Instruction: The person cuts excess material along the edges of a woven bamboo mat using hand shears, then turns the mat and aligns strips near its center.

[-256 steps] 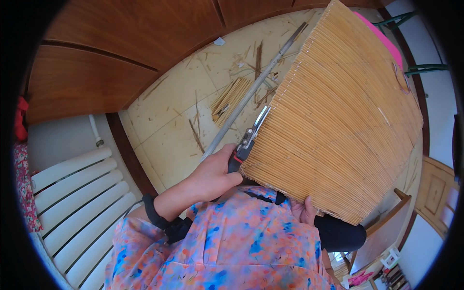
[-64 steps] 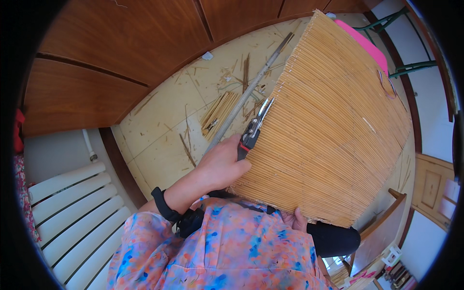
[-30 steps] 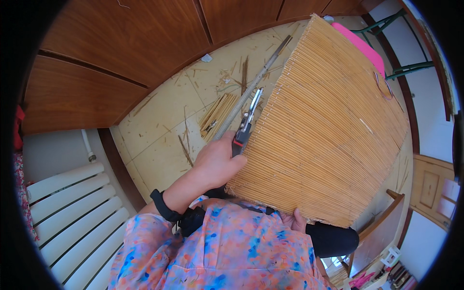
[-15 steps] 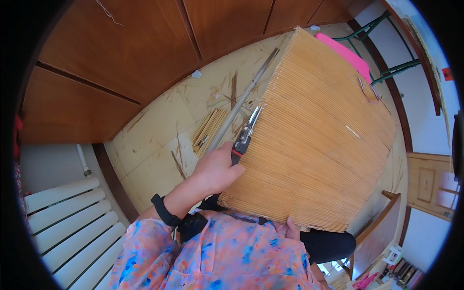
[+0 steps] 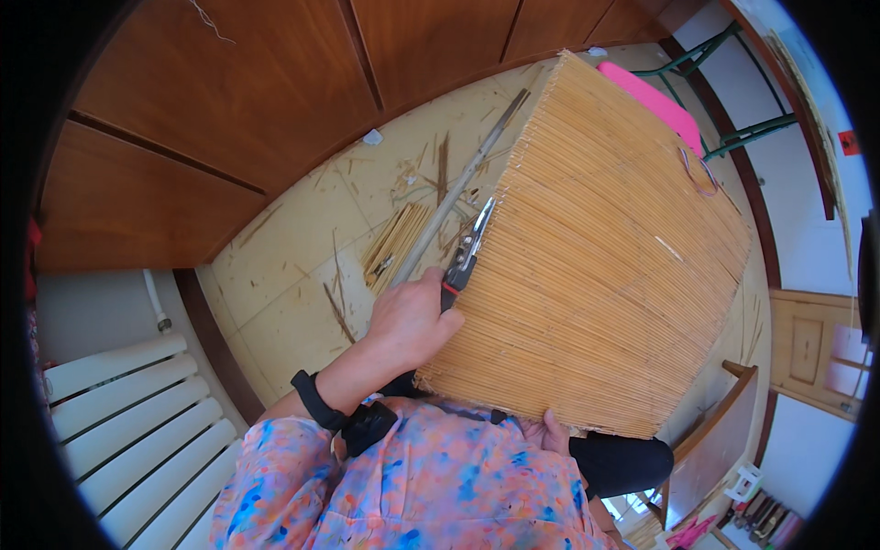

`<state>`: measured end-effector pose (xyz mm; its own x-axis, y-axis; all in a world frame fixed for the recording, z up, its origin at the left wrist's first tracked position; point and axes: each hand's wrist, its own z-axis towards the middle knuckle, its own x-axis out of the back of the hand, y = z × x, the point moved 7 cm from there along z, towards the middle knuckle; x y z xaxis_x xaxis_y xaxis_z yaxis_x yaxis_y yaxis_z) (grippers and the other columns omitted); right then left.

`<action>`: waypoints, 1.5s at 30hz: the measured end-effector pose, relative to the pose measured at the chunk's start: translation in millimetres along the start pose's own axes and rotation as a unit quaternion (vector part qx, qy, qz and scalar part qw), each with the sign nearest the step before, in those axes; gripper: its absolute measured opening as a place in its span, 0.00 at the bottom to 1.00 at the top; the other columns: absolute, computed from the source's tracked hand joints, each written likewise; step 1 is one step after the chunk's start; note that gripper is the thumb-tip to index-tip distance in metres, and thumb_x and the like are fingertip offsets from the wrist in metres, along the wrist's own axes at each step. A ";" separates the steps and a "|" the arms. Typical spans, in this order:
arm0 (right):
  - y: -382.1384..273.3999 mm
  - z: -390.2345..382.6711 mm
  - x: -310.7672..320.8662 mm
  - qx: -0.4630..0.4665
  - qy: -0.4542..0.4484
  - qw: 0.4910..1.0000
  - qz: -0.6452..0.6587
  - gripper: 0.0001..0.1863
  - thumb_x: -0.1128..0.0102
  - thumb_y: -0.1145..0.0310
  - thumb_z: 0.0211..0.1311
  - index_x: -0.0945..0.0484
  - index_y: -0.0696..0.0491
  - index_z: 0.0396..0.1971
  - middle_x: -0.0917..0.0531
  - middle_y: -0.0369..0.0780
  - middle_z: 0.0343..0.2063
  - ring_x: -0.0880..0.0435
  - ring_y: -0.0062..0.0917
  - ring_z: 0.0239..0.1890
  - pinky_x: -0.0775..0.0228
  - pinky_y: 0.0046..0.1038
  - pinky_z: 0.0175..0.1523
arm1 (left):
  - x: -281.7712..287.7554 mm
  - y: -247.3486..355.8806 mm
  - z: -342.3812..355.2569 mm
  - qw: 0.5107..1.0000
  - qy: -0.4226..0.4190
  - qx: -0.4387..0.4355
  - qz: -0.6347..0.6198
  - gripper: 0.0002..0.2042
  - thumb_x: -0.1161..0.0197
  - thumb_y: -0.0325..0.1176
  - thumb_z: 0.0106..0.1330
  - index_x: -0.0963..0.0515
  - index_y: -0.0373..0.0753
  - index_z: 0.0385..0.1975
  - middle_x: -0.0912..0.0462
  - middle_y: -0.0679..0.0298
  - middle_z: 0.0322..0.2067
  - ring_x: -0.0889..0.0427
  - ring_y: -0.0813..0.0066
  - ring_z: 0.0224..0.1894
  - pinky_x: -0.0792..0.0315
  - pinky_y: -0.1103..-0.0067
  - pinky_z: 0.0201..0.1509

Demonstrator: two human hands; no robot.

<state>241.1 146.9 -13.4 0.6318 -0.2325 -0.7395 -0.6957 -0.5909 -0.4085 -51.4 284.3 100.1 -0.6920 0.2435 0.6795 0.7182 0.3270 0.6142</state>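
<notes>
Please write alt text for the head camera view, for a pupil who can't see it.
A left hand grips hand cutters at the left edge of a large mat of thin straw-coloured sticks, with the right hand at its near edge. Beyond, a grey pole and a pile of sticks lie on the tiled floor.

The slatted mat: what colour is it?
The mat is golden tan with thin darker lines between its slats, best seen in the head view.

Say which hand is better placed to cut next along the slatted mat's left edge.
Probably the left hand: it holds the cutters, blades at that edge of the slatted mat. The right hand is at the lower edge, away from the cutters.
</notes>
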 end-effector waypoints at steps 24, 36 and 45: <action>-0.7 -0.8 -2.0 0.000 -0.004 1.000 -0.019 0.27 0.49 0.65 0.68 0.41 0.54 0.64 0.31 0.45 0.61 0.29 0.34 0.61 0.34 0.39 0.65 | 1.3 -4.5 0.2 1.000 -0.008 0.010 -0.019 0.20 0.42 0.38 0.54 0.28 0.29 0.41 0.20 0.44 0.28 0.20 0.45 0.35 0.28 0.59 0.42; -0.6 0.7 -1.0 -0.006 0.010 1.000 -0.018 0.27 0.46 0.64 0.67 0.40 0.54 0.63 0.30 0.44 0.60 0.27 0.32 0.60 0.32 0.35 0.64 | -1.5 -17.4 15.0 0.991 -0.069 0.022 -0.109 0.25 0.44 0.41 0.55 0.31 0.29 0.48 0.20 0.42 0.35 0.21 0.44 0.41 0.29 0.61 0.45; -0.8 0.0 -2.9 -0.004 0.019 1.000 -0.012 0.28 0.46 0.65 0.66 0.40 0.55 0.63 0.30 0.44 0.60 0.27 0.33 0.60 0.31 0.35 0.63 | 4.7 1.2 27.0 0.989 -0.095 0.027 -0.110 0.22 0.44 0.41 0.54 0.30 0.28 0.43 0.20 0.41 0.35 0.22 0.44 0.42 0.29 0.61 0.45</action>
<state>239.8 147.9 -10.9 0.6610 -0.2470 -0.7086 -0.6772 -0.6031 -0.4215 -55.7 310.5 93.2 -0.8360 0.3263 0.4413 0.5474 0.4386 0.7127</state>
